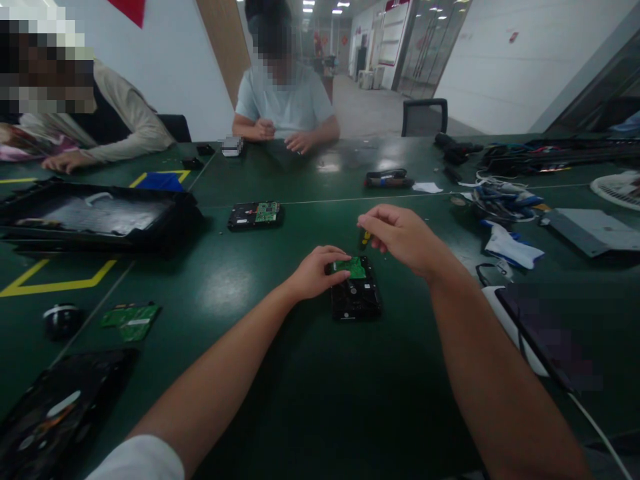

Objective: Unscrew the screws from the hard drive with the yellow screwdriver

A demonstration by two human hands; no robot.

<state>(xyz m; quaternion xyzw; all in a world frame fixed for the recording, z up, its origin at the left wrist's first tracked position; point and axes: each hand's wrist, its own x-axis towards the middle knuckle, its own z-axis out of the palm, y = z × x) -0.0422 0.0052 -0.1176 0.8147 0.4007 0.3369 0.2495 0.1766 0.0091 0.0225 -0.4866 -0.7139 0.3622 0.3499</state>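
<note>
A black hard drive (356, 301) with a green circuit board (357, 267) on its upper face lies flat on the dark green table. My left hand (318, 272) grips it from the left side, with thumb and fingers resting over the board. Just above the drive's far right corner, my right hand (400, 237) is closed around a small screwdriver (366, 237) with a yellow and black handle. Its tip is too dark and small to make out, so I cannot tell whether it touches the drive.
Another hard drive (255, 215) lies farther off. At left are a black tray (100, 210), a loose circuit board (133, 320) and a large dark drive (65, 407). Cables (503, 199), a glove (513, 247) and a tablet (540, 333) lie right. Two people sit across the table.
</note>
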